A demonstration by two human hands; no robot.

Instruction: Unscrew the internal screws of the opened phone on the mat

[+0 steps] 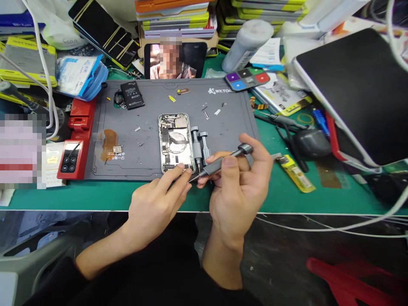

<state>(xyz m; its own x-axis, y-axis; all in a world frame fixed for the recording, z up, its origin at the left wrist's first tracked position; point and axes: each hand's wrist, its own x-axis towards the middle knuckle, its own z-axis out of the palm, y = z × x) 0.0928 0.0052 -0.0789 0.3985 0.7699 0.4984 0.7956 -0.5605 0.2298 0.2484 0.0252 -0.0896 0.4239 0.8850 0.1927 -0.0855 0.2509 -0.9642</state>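
right hand: our right hand (237,182) is closed around a grey screwdriver (214,166), palm up, one finger raised by the knob.
screwdriver: we have it tilted, thin tip down and to our left, close to the left fingertips.
left hand: our left hand (153,208) reaches to the lower end of the open phone, fingers close together; we cannot tell whether it pinches anything small.
open phone: the open phone (188,154) lies flat on the grey mat (226,134), inner parts facing us.
spare drivers: two more screwdrivers (197,148) lie just beside the phone, on our right hand's side.
progress: we see the phone's inside laid bare, no screen over it; a circuit board and a round coil are in the frame. it has yet to be closed up. we cannot tell which screws are in or out.
black battery: the black battery (133,95) lies apart from the phone, near the mat's far left corner; we cannot tell if it belongs to this phone.
loose bits: small metal pieces (206,114) lie scattered beyond the phone.
red device: a red device (72,157) sits at the mat's left edge, on the green desk (105,195).
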